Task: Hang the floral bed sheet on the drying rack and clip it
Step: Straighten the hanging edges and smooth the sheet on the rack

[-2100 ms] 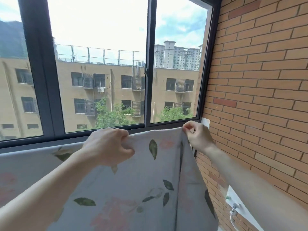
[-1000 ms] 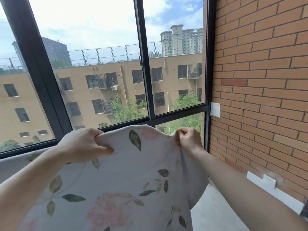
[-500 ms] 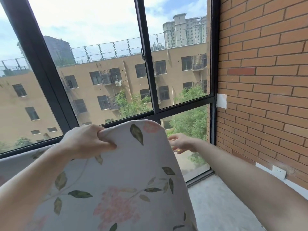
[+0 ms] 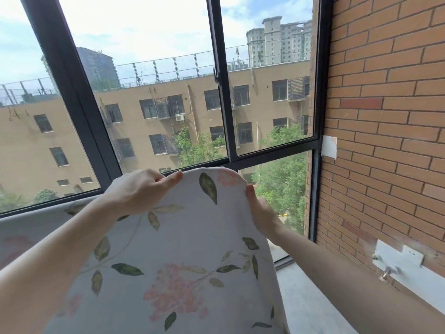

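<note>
Since half a second ago my right hand (image 4: 261, 213) has come back to the floral bed sheet (image 4: 178, 256), which it had let go; it now sits at the right edge of the raised fold. Whether its fingers (image 4: 250, 192) are clenched on cloth I cannot tell. Left hand (image 4: 138, 189) pinches the top hem. Sheet held up near me, before the window (image 4: 226, 97); rack not visible. Judgement: still spreading, not clipped. Fabric matte, thin, limp, pale with pink blooms and green leaves.
</note>
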Motion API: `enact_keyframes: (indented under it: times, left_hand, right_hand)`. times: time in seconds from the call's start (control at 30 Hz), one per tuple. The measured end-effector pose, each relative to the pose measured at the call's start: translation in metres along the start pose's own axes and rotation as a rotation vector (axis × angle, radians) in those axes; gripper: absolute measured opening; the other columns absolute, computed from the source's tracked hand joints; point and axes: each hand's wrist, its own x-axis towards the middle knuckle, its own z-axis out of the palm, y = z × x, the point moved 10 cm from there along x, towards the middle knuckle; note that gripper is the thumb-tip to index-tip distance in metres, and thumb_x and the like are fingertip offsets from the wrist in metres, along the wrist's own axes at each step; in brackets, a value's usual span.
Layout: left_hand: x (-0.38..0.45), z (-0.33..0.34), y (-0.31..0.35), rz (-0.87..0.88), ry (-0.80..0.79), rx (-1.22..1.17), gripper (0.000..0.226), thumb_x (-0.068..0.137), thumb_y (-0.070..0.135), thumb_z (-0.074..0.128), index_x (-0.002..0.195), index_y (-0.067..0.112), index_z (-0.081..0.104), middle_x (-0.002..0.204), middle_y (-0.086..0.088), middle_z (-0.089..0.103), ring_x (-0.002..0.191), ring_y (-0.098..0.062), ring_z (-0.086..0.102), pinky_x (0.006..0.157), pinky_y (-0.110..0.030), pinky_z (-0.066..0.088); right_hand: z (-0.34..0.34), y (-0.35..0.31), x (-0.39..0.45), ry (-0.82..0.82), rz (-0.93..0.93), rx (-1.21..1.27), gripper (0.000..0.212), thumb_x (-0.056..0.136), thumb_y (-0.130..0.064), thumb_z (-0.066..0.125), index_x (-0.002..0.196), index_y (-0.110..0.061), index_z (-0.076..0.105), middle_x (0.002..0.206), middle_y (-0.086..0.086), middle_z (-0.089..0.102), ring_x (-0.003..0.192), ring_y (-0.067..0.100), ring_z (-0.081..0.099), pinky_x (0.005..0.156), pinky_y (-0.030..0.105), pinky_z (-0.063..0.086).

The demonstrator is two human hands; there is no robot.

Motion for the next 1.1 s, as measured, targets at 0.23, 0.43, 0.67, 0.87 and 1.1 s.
enact_keyframes:
  times: [0.23, 0.43, 0.67, 0.87, 1.1]
  left_hand:
    - [-0.016, -0.015, 0.004, -0.010, 0.208, 0.069, 0.075, 0.094, 0.080, 0.027, 0.060, 0.014, 0.037, 0.048, 0.003, 0.050, 0.050, -0.018, 0.052, 0.051, -0.032, 0.033]
    - [-0.012, -0.012, 0.001, -0.011, 0.233, 0.068, 0.077, 0.093, 0.081, 0.026, 0.059, 0.014, 0.037, 0.050, 0.003, 0.050, 0.051, -0.018, 0.051, 0.050, -0.032, 0.029]
    - [-0.019, -0.015, 0.000, 0.043, 0.242, 0.071, 0.064, 0.099, 0.070, 0.030, 0.070, 0.016, 0.048, 0.065, 0.003, 0.059, 0.062, -0.013, 0.053, 0.057, -0.035, 0.031]
    - [-0.069, -0.036, -0.074, 0.067, 0.294, 0.058, 0.041, 0.105, 0.057, 0.035, 0.085, 0.025, 0.052, 0.077, 0.010, 0.059, 0.074, -0.018, 0.056, 0.067, -0.037, 0.034]
    - [-0.145, -0.063, -0.247, -0.136, 0.350, 0.141, 0.029, 0.102, 0.046, 0.047, 0.125, 0.030, 0.053, 0.128, 0.002, 0.061, 0.118, -0.025, 0.051, 0.103, -0.039, 0.035]
  right_hand:
    - [0.008, 0.007, 0.002, 0.134, -0.178, 0.058, 0.097, 0.077, -0.099, 0.020, 0.066, -0.008, 0.049, 0.056, 0.006, 0.039, 0.050, 0.020, 0.037, 0.051, 0.034, 0.027]
    - [0.004, -0.069, -0.015, 0.281, -0.372, -0.018, 0.039, 0.101, -0.063, 0.041, 0.120, -0.031, 0.054, 0.101, -0.018, 0.064, 0.090, 0.008, 0.065, 0.074, 0.032, 0.050]
    - [0.053, -0.140, 0.001, 0.305, -0.558, -0.690, 0.039, 0.104, -0.055, 0.026, 0.084, -0.034, 0.053, 0.085, -0.016, 0.058, 0.090, 0.014, 0.056, 0.088, 0.044, 0.046]
    - [0.056, -0.147, -0.007, 0.437, -0.541, -0.688, 0.041, 0.105, -0.046, 0.033, 0.072, -0.029, 0.050, 0.076, -0.013, 0.057, 0.081, 0.020, 0.057, 0.084, 0.041, 0.045]
    - [0.145, -0.187, -0.050, 0.428, -0.537, -0.595, 0.018, 0.098, -0.025, 0.055, 0.107, -0.024, 0.071, 0.115, -0.002, 0.068, 0.116, 0.029, 0.055, 0.117, 0.051, 0.028]
